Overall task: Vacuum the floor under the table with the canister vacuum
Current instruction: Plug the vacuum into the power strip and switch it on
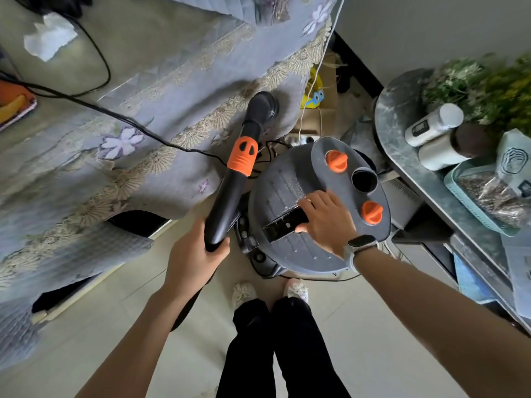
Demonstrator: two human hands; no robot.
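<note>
Vacuum [319,202] stands at frame centre, beside cloth-draped table [143,110]. Left hand [195,259] curled round wand [230,191]; right hand [324,222] grips black handle [284,222] atop lid. Setup step, likely; next: aim nozzle [263,106] under table.

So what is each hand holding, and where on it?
Left hand grips the black vacuum wand at its lower end. Right hand grips the black carry handle atop the canister.

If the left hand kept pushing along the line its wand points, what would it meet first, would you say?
Probably the quilted tablecloth: the left hand grips the black wand, whose round nozzle already overlaps the cloth's hanging edge, though depth is unclear.
</note>
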